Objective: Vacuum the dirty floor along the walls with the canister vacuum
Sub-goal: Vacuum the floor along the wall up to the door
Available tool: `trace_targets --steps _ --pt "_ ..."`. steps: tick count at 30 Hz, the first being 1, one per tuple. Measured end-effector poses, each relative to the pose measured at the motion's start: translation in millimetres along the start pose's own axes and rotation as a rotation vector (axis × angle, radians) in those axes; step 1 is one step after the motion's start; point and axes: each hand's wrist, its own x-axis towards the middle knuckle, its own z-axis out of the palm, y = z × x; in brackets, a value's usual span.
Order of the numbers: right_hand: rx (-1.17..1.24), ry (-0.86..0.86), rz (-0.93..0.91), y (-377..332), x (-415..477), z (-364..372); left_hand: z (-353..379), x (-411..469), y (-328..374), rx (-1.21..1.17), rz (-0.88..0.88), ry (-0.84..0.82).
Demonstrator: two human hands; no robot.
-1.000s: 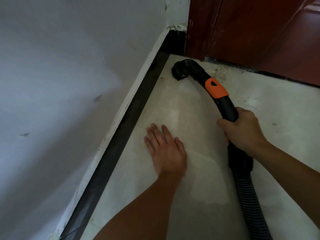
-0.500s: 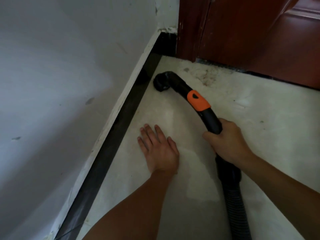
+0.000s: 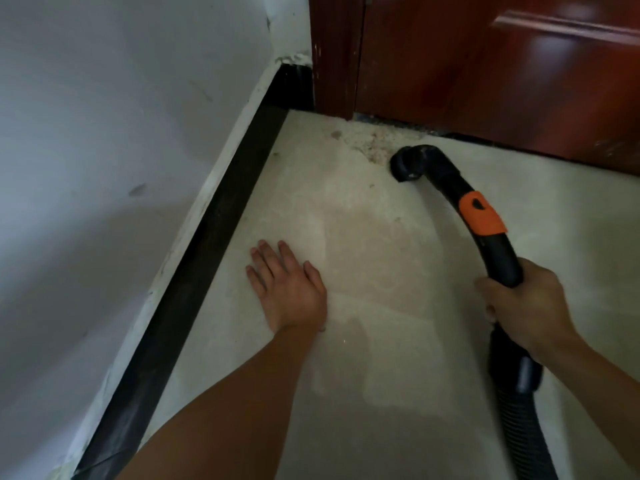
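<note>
My right hand (image 3: 523, 306) grips the black curved vacuum handle (image 3: 498, 251), which carries an orange slider (image 3: 481, 216). Its open nozzle end (image 3: 407, 166) sits on the pale floor tile (image 3: 346, 237) beside a patch of dirt and crumbs (image 3: 374, 142) by the door. The ribbed hose (image 3: 523, 427) runs back from my grip toward the lower right. My left hand (image 3: 285, 289) rests flat on the floor with fingers straight, near the black baseboard (image 3: 194, 289). The canister itself is out of view.
A white wall (image 3: 104, 168) rises on the left above the baseboard. A red-brown wooden door (image 3: 485, 64) and its frame (image 3: 334, 53) close off the far side. Pale tile extends to the right.
The nozzle has swung right, away from the baseboard corner, to the dirt in front of the door. My right hand moved right with it. My left hand stayed flat on the floor.
</note>
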Motion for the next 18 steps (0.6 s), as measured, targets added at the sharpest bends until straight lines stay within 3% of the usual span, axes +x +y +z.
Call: trace_targets --steps 12,18 --pt "-0.015 -0.050 -0.080 -31 26 27 1 -3 -1 0.013 0.009 0.008" --pt "0.006 0.142 0.032 -10 28 -6 0 0 2 0.005 0.011 0.036"
